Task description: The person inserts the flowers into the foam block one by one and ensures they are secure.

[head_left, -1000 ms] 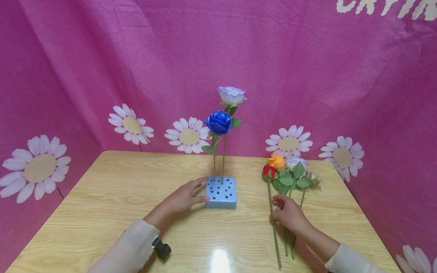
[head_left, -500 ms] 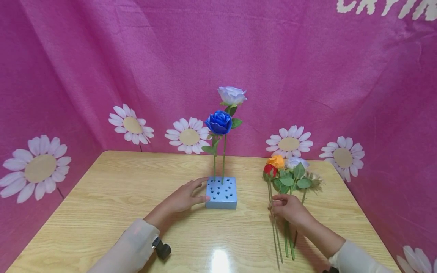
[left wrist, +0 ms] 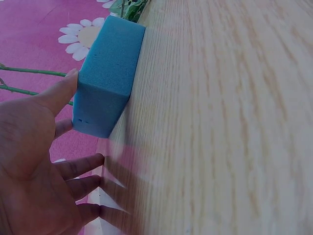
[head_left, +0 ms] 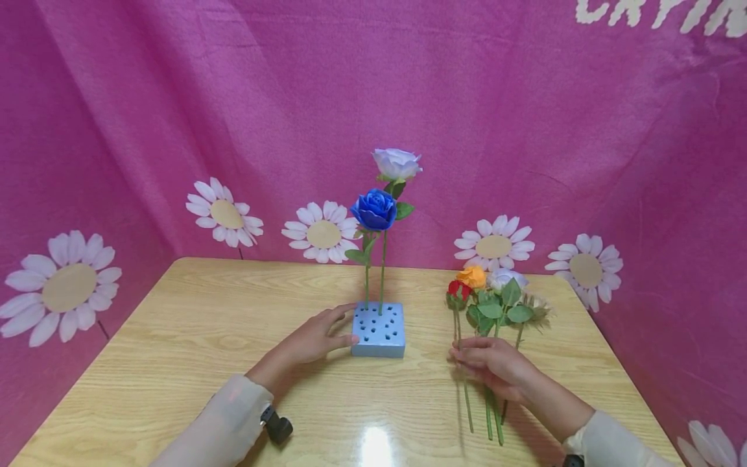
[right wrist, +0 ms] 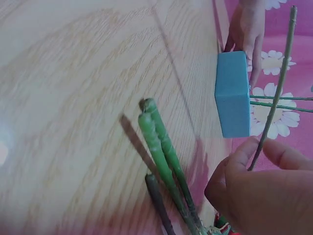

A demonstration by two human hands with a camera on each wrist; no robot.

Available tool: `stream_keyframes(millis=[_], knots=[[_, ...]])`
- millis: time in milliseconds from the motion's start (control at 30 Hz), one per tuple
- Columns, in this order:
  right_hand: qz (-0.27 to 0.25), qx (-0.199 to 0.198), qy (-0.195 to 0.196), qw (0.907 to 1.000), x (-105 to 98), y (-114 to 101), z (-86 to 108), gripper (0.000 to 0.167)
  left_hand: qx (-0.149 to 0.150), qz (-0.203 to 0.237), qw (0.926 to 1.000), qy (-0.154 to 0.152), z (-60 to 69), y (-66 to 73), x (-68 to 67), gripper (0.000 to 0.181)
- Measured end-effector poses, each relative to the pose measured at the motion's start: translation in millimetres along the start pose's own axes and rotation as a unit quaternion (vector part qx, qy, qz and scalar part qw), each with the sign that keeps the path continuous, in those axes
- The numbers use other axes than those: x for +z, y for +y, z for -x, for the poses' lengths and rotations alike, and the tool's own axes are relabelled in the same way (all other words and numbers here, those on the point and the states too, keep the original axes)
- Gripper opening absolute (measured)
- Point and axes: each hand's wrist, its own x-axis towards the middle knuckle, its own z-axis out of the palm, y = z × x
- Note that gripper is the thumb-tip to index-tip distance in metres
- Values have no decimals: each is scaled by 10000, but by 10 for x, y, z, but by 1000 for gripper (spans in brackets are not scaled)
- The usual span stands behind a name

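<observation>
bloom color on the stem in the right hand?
Red rose bloom, with green at its base. Shows best in the head view.

- Left forearm (head_left: 277,367) slanting up and inward from the lower left of the head view
- Left hand (head_left: 315,335) with thumb outstretched and fingers fairly straight, spread apart
- Right forearm (head_left: 559,410) slanting inward from the lower right
- Right hand (head_left: 500,366) pinching between thumb and forefinger
</observation>
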Motion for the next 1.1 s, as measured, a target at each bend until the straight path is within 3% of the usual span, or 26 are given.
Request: stream_keyframes(millis=[333,567,1100], knots=[[-513,318,-456,9971,54,20,0,67,102,-27,9999,31,7,-3,3,75],[-652,256,-546,9960,128,25,-17,63,110,-39,9999,1,5,-8,3,75],[43,-371,-201,9991,300,-41,-89,48,102,-18,9999,-14,7,-11,-4,75]])
